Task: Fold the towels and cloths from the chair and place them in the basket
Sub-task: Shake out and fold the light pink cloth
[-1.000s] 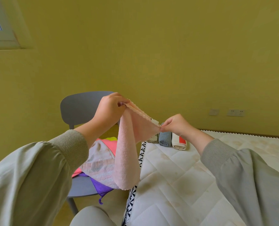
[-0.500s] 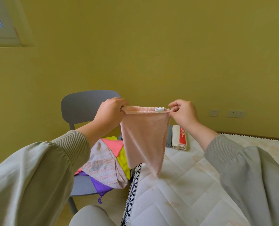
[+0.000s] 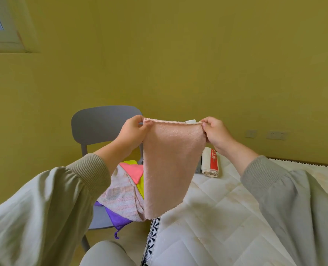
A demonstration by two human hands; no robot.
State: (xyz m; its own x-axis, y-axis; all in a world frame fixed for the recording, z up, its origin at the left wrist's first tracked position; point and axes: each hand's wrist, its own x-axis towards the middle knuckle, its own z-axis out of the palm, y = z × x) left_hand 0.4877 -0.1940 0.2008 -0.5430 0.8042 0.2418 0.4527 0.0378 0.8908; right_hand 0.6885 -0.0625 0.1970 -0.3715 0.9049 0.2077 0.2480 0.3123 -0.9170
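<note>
Above the left edge of the bed [image 3: 226, 217], beside the chair [image 3: 101, 123], the left hand [image 3: 132, 132] and right hand [image 3: 216, 133], held apart, each pinch a top corner of the pink cloth [image 3: 171, 166] hanging between them; advisable: level both corners, then bring edge to edge squarely.

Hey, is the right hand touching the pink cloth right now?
Touching. The head view shows the right hand pinching the top right corner of the pink cloth.
</note>
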